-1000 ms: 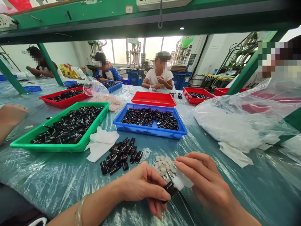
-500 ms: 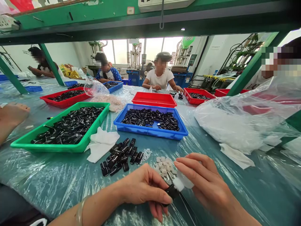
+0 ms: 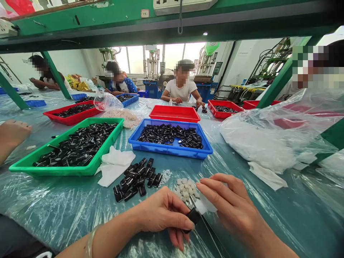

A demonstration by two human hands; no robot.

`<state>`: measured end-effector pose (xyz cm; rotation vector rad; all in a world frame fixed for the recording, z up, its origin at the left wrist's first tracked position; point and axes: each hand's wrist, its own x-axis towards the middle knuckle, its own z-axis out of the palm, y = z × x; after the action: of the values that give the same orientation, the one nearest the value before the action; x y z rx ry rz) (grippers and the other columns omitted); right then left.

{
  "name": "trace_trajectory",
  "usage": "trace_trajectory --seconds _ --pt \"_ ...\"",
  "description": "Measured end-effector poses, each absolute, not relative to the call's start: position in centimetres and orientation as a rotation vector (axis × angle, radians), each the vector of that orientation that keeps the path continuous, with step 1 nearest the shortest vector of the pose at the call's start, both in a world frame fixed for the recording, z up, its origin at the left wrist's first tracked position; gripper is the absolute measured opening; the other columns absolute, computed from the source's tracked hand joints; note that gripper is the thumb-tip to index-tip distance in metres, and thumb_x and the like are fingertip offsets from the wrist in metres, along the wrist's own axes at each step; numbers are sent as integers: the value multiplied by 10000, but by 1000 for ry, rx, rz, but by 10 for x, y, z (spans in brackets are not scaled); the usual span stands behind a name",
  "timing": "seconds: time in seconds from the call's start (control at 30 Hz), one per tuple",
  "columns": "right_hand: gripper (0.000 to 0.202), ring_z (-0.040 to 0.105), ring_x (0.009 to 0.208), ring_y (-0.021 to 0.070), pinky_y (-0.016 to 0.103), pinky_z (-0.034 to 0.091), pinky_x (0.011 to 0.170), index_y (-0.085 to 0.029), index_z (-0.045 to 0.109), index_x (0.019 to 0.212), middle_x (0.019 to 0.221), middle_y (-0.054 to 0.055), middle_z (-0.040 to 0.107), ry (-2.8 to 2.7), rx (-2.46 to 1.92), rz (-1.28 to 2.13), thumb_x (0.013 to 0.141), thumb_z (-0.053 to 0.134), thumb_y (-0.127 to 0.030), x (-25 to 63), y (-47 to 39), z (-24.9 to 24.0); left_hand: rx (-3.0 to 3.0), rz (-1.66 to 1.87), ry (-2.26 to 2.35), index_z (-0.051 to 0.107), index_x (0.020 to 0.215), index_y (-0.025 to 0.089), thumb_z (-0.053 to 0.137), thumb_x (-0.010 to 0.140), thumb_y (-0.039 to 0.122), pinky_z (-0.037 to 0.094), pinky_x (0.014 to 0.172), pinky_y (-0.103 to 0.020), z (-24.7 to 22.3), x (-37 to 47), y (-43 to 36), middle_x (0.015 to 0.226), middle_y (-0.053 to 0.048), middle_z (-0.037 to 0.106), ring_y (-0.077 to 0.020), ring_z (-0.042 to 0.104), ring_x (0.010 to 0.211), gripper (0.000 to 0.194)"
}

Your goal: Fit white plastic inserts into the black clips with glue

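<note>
My left hand (image 3: 168,215) pinches a small black plastic piece (image 3: 194,217) between thumb and fingers, low in the middle of the view. Just right of it, my right hand (image 3: 233,204) is closed around a small translucent white bottle (image 3: 208,202), whose white end is close to the black piece. Whether they touch is hard to tell. Thin metal tweezers (image 3: 211,234) run slantwise beneath the bottle; what supports them is hidden. Beyond my fingers lie a pile of small off-white pieces (image 3: 184,188), tiny white bits (image 3: 165,176) and a heap of black pieces (image 3: 137,179).
A green tray (image 3: 64,171) and a blue tray (image 3: 172,150), both holding black pieces, stand ahead. Behind the blue one is a red tray (image 3: 177,116). A clear plastic bag (image 3: 255,143) bulges at right. A green shelf beam (image 3: 113,25) crosses overhead. Co-workers sit beyond.
The view has shifted slightly. Both hands keep nearly the same pose, with the black piece still in the left and the bottle in the right.
</note>
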<state>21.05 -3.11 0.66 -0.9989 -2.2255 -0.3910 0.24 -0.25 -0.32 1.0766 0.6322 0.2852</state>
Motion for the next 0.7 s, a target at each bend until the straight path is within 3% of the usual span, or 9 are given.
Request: trace_trajectory --seconds 0.53,0.63,0.7 --pt "423 553 878 197 360 439 772 -218 588 1057 927 48 672 -2163 -1023 -370 790 372 27 207 -27 5 1075 314 633 655 607 87 716 641 303 459 430 -161 -1 2 -3 574 -30 627 -89 589 444 227" --pt "338 610 853 209 354 476 735 -214 603 1040 917 52 688 -2068 -1151 -284 773 458 -65 211 -20 -1 1078 413 664 688 658 86 732 618 260 463 444 -161 -1 3 -1 581 -35 640 -102 610 478 184" --pt "275 642 843 231 350 504 693 -213 614 1017 930 55 698 -1915 -1353 -45 754 543 -181 216 -14 -7 1078 487 705 703 679 88 751 592 232 469 463 -167 1 4 0 564 -33 641 -111 617 495 175"
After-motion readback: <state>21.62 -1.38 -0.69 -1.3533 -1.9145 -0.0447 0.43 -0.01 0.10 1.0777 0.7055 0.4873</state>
